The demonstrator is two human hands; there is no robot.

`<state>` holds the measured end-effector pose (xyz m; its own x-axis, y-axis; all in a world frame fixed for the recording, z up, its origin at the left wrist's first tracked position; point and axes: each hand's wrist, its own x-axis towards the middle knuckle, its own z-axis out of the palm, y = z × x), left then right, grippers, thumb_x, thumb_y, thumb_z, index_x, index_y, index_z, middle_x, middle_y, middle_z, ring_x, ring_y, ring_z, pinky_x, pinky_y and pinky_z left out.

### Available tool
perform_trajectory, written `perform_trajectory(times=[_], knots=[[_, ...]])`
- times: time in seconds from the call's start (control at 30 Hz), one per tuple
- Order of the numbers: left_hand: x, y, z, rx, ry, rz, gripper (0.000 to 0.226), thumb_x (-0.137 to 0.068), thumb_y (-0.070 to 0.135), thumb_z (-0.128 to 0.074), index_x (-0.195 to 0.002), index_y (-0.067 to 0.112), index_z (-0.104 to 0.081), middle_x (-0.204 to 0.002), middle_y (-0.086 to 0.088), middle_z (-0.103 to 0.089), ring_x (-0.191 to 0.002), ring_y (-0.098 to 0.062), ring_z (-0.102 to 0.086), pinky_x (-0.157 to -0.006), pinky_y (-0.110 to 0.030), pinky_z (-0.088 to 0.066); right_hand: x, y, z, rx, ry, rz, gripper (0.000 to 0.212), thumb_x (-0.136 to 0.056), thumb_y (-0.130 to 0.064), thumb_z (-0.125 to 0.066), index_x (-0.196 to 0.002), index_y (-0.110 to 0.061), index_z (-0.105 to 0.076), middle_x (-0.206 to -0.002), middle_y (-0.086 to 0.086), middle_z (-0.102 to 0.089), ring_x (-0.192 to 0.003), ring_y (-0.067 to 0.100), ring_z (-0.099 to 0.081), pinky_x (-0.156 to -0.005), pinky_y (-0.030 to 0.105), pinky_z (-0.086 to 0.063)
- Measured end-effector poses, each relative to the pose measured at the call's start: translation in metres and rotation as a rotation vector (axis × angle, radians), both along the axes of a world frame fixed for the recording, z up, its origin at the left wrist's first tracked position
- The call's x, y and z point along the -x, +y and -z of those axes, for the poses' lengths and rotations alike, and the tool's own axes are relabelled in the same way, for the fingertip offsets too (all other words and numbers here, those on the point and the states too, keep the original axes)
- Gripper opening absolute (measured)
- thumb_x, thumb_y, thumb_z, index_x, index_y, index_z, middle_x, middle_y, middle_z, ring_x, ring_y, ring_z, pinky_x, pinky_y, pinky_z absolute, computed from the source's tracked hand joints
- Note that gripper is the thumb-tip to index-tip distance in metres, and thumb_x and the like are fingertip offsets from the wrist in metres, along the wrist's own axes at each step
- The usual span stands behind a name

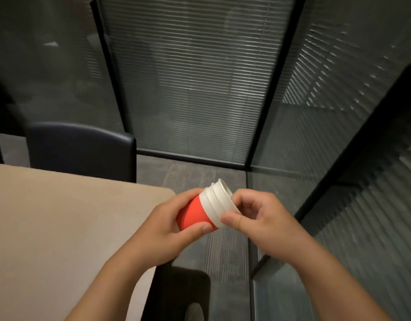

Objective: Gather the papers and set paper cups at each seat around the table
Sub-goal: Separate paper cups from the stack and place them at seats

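Observation:
A nested stack of paper cups (pixel 201 210), red below and white at the rims, lies tilted on its side in the air just off the table's right corner. My left hand (pixel 162 228) wraps around the red lower part of the stack. My right hand (pixel 258 218) pinches the white rim end with thumb and fingers. The beige table (pixel 60 228) fills the lower left, and no papers show on the part in view.
A dark chair (pixel 84 149) stands at the table's far side. Another dark chair (pixel 181 290) sits below my hands at the table's right edge. Glass walls with blinds (pixel 195 89) enclose the corner, and grey carpet (pixel 223 256) runs between table and wall.

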<state>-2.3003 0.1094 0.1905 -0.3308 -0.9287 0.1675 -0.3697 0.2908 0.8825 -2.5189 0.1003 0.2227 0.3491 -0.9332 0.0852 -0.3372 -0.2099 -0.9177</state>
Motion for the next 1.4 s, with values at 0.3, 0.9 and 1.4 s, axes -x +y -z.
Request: perform_trajectory(times=[0.3,0.9,1.4], knots=[[0.0,-0.219,-0.017,-0.018,0.05,-0.004,0.055,-0.082,0.039,-0.074,-0.132,0.044,-0.051,-0.123,0.022,-0.062,-0.113,-0.005,-0.061,-0.091,-0.033,-0.055,-0.009,-0.219,-0.02,0.034,-0.013,0.026,0.012,-0.076,-0.025,-0.071,-0.083,-0.016,-0.066,-0.076,0.009,-0.069,-0.072,0.015,-0.062,-0.073,0.049,-0.053],[-0.11,-0.546,-0.026,0.066,-0.036,-0.663,0.054,-0.081,0.047,-0.072,-0.13,0.046,-0.051,-0.122,0.021,-0.064,-0.113,-0.006,-0.063,-0.091,-0.025,-0.052,-0.166,-0.673,-0.014,0.067,-0.044,-0.6,0.012,-0.079,-0.024,-0.071,-0.077,-0.013,-0.067,-0.075,0.012,-0.067,-0.07,0.026,-0.063,-0.07,0.041,-0.052],[-0.365,-0.629,-0.01,-0.013,-0.09,-1.218,0.064,-0.078,0.04,-0.08,-0.134,0.042,-0.049,-0.13,0.018,-0.06,-0.123,-0.008,-0.057,-0.101,-0.04,-0.048,-0.506,-0.816,-0.006,0.117,-0.051,-1.17,0.007,-0.077,-0.023,-0.072,-0.072,-0.02,-0.068,-0.07,-0.005,-0.068,-0.068,0.009,-0.061,-0.068,0.022,-0.049]])
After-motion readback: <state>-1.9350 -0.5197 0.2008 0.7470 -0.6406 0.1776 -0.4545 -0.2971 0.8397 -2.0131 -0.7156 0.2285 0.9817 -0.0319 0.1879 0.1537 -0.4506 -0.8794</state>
